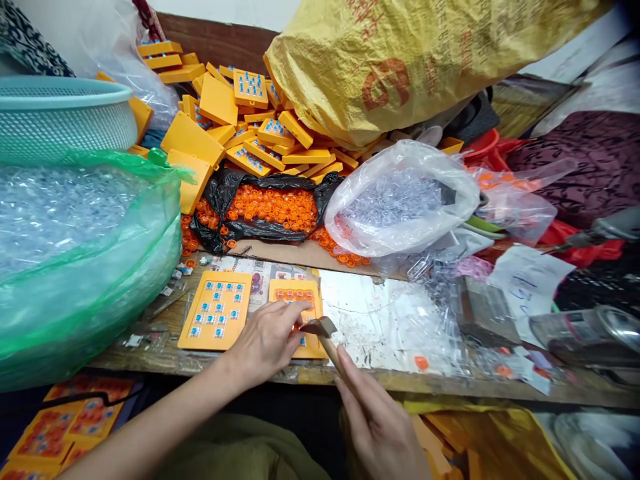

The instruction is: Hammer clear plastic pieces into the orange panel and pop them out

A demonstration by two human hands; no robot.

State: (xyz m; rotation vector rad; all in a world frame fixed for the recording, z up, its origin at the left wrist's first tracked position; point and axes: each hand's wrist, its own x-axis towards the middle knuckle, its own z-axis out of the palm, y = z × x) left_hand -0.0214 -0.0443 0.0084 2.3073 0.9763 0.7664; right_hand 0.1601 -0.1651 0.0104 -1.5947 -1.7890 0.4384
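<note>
My right hand is wrapped around the wooden handle of a small hammer. The hammer's dark head lies over the right yellow-orange board, close to my left fingertips. My left hand rests on that same board with thumb and fingers bent together; what they pinch is mostly hidden, though a bit of orange shows there. Orange caps sit in a row along the board's top, and a blue switch peeks out below my thumb. Left of my hand lies a second board with several blue-and-clear switches and no caps.
Behind the boards stand a black bag of orange caps and a white bag of clear pieces. A green bag bulges over the bench at left. Boards are heaped at the back; a metal can lies right.
</note>
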